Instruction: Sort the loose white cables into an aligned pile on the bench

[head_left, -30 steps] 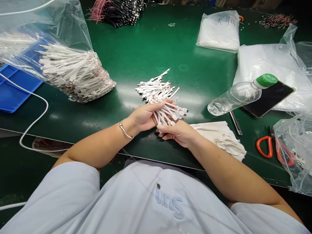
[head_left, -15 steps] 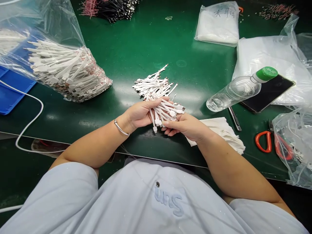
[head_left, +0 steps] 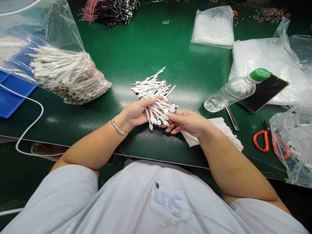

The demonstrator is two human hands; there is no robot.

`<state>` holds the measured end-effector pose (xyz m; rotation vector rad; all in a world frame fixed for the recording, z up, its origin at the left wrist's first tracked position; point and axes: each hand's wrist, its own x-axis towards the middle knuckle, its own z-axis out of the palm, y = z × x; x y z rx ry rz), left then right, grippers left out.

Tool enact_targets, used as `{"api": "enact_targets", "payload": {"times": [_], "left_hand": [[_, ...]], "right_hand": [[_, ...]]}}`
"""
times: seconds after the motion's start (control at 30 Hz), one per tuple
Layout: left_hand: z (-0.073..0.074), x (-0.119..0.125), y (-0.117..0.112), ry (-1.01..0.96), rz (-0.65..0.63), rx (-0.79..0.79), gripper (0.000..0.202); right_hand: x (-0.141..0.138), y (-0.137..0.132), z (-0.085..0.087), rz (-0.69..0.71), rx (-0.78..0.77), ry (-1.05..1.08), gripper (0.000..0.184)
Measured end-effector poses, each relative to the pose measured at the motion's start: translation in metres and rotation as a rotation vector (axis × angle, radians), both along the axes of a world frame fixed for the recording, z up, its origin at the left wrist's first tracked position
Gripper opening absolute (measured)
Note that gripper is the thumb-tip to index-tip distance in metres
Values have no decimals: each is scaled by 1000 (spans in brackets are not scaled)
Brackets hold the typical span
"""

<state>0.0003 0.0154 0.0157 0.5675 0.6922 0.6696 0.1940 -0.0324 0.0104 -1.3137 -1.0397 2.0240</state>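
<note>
A bunch of short white USB cables (head_left: 157, 113) lies across the palm of my left hand (head_left: 137, 113), its thumb pressed over them. My right hand (head_left: 188, 122) is closed at the right side of the bunch, thumb and fingers pinching at the plug ends; which cable it grips is partly hidden. Just beyond my hands, a loose pile of the same white cables (head_left: 151, 87) rests on the green table (head_left: 156, 42). To the left, a clear plastic bag (head_left: 70, 74) is stuffed with many more of them.
On the right stand a water bottle (head_left: 226, 94) with a green cap, a black phone (head_left: 264, 92), a cutter knife (head_left: 232, 118), orange-handled scissors (head_left: 260, 140) and a white cloth (head_left: 224, 130). Plastic bags (head_left: 265, 61) lie behind. A blue tray (head_left: 14, 97) is far left; black cables (head_left: 114, 11) lie at the back.
My right hand has shifted slightly, its fingers now higher at the plug ends of the bunch. My left hand still holds the cables. The whole view has moved a little.
</note>
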Motion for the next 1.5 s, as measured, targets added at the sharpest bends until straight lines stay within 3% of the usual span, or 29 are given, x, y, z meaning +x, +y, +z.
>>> {"api": "enact_targets", "payload": {"times": [0.6,0.87,0.97,1.17,1.5], "left_hand": [[0,0,2,3,-1,-7,22],[1,0,2,13,-11,-4,19],[0,-1,3,22,-5,0,17],[0,-1,2,84,-3,-9,19],[3,-1,0,87,-52,-14,17]], "right_hand": [[1,-1,5,63,67,-57,24],[4,6,7,-111,-16,-59,42],[8,8,10,-99,0,-106,43],[16,13,12,-282,72,-259,43],[22,8,12,-36,138,-101,39]]}}
